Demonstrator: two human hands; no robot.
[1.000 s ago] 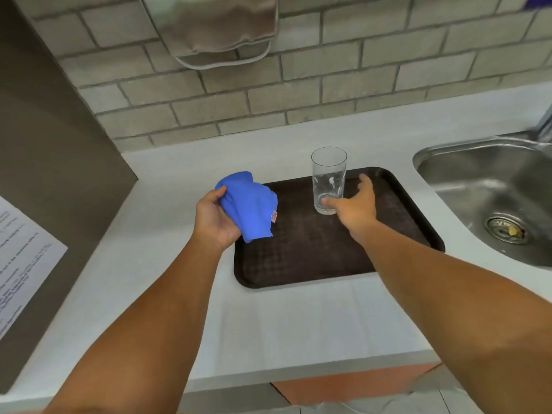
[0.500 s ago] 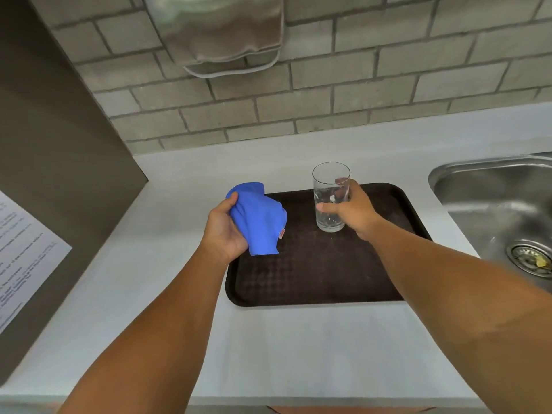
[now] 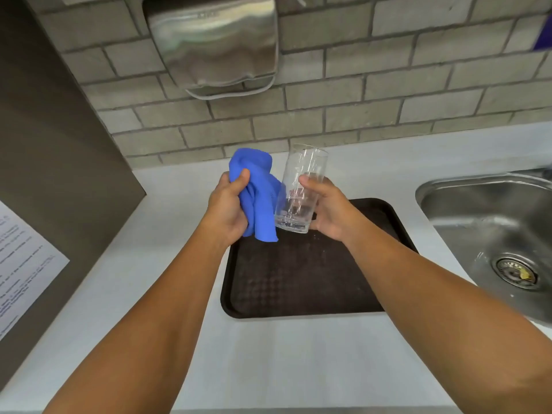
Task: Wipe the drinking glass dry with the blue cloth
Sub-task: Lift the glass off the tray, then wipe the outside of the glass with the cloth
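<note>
A clear drinking glass (image 3: 300, 186) is held up off the tray, roughly upright and leaning slightly. My right hand (image 3: 327, 209) grips its lower right side. My left hand (image 3: 228, 209) is closed on a bunched blue cloth (image 3: 258, 192), whose right edge hangs against the glass's left side. Both are raised above the back edge of a dark brown tray (image 3: 298, 282) on the white counter.
A steel sink (image 3: 493, 222) with a drain lies at the right. A metal wall dispenser (image 3: 215, 40) hangs on the brick wall above. A grey panel with a printed sheet (image 3: 21, 264) stands at the left. White counter (image 3: 298, 363) runs in front of the tray.
My right hand closed on the glass and lifted it off the tray. My left hand rose with the cloth and brought it against the glass.
</note>
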